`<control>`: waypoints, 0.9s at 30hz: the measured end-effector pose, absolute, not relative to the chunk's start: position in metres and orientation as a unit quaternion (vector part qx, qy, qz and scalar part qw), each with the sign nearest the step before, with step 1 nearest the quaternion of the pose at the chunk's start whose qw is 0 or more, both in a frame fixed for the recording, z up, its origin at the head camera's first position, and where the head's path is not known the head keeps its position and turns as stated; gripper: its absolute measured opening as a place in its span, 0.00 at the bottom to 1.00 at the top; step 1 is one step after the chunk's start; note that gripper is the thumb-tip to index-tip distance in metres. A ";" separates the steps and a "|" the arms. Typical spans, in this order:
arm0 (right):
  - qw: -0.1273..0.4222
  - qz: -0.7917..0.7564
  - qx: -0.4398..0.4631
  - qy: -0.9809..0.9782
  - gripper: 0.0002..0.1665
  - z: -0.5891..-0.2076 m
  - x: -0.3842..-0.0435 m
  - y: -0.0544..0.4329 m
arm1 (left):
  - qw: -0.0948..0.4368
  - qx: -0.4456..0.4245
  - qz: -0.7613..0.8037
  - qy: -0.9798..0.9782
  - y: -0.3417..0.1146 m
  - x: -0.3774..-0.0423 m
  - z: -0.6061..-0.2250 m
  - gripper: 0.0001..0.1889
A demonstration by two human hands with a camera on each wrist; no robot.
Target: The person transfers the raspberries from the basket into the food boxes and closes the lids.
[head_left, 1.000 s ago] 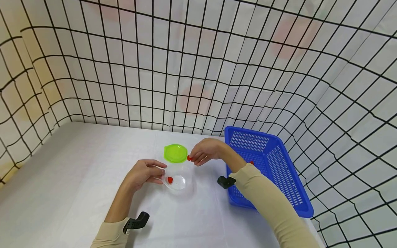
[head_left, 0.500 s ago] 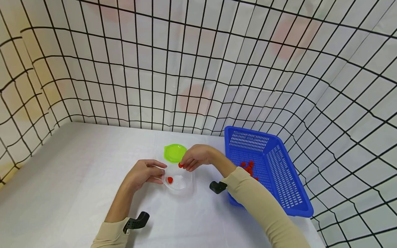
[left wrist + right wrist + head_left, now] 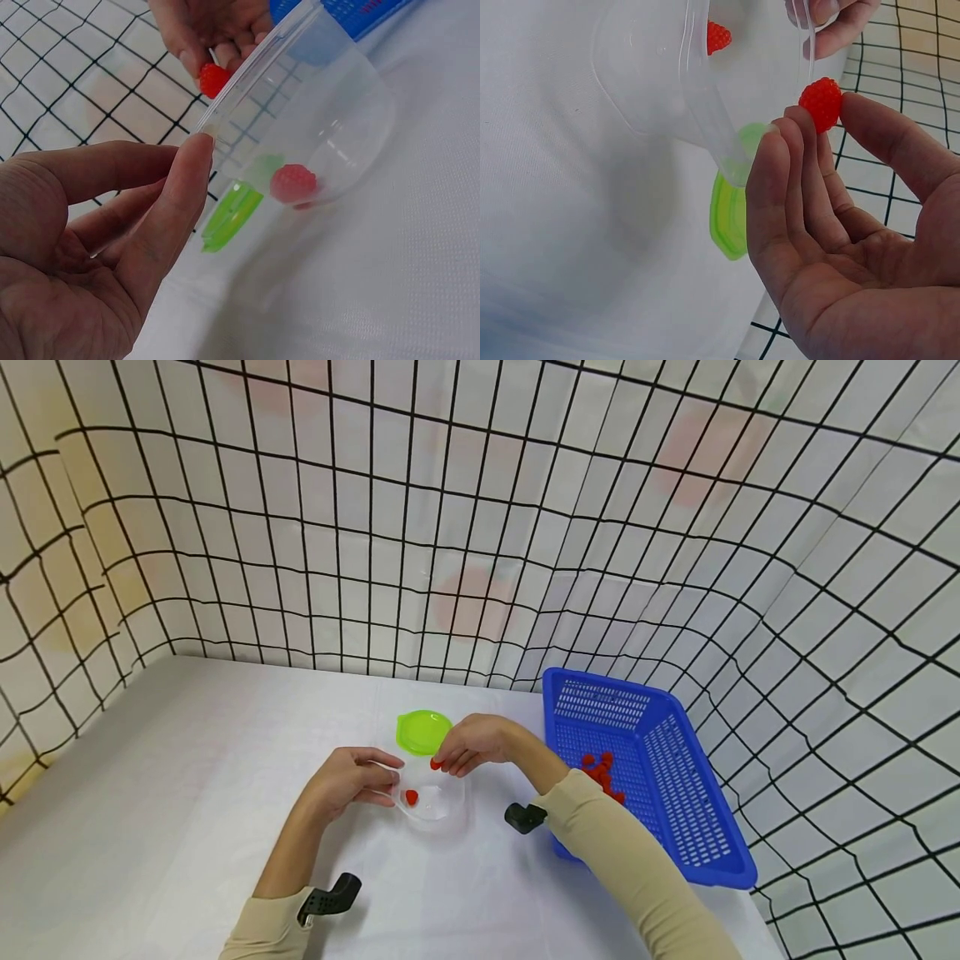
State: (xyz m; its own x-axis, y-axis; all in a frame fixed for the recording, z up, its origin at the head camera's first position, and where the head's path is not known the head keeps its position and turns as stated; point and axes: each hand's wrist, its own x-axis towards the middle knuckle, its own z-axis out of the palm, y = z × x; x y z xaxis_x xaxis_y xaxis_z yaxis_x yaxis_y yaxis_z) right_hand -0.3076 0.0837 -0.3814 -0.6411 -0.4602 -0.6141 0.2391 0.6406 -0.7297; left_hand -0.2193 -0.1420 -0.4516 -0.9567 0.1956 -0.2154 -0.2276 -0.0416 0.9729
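Observation:
My left hand point(image 3: 351, 782) pinches the rim of a clear plastic container point(image 3: 352, 112) at its left side, thumb and fingertips on the edge. One red raspberry point(image 3: 293, 184) lies inside the container, at its bottom near my left hand. Between thumb and fingertips of my right hand point(image 3: 477, 745) is another red raspberry point(image 3: 822, 104), held over the container's far rim. A bright green lid point(image 3: 423, 732) lies on the table just behind the container, partly overlapped by my right hand in the head view.
To the right stands a blue perforated basket point(image 3: 678, 760) with several red raspberries point(image 3: 602, 772) in it, partly hidden by my right sleeve. A white cloth covers the table point(image 3: 187, 777). Black grid netting point(image 3: 420, 527) before white sheeting rises behind and along both sides.
My right hand has moved left and nearer with its raspberry, from beside the lid to over the container's rim. More raspberries show in the basket. My left hand has stayed put.

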 end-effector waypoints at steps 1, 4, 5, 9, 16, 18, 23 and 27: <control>0.418 -0.418 -0.069 0.804 0.12 -0.381 -0.307 0.084 | 0.147 -0.012 0.722 0.676 -0.142 -0.219 -0.452 0.21; 0.418 -0.418 -0.070 0.804 0.12 -0.381 -0.307 0.084 | 0.146 -0.012 0.720 0.678 -0.142 -0.219 -0.451 0.20; 0.418 -0.418 -0.070 0.804 0.12 -0.380 -0.307 0.084 | 0.147 -0.012 0.720 0.679 -0.142 -0.219 -0.451 0.20; 0.419 -0.416 -0.074 0.804 0.15 -0.380 -0.307 0.084 | 0.146 -0.013 0.718 0.681 -0.142 -0.219 -0.451 0.20; 0.423 -0.421 -0.070 0.800 0.23 -0.381 -0.307 0.086 | 0.144 -0.015 0.716 0.682 -0.142 -0.219 -0.452 0.19; 0.422 -0.422 -0.068 0.800 0.23 -0.381 -0.307 0.086 | 0.145 -0.014 0.718 0.681 -0.142 -0.219 -0.452 0.20; 0.420 -0.424 -0.065 0.800 0.23 -0.382 -0.307 0.087 | 0.147 -0.012 0.720 0.678 -0.142 -0.219 -0.453 0.20; 0.420 -0.429 -0.063 0.798 0.24 -0.382 -0.307 0.088 | 0.147 -0.011 0.721 0.677 -0.142 -0.219 -0.453 0.20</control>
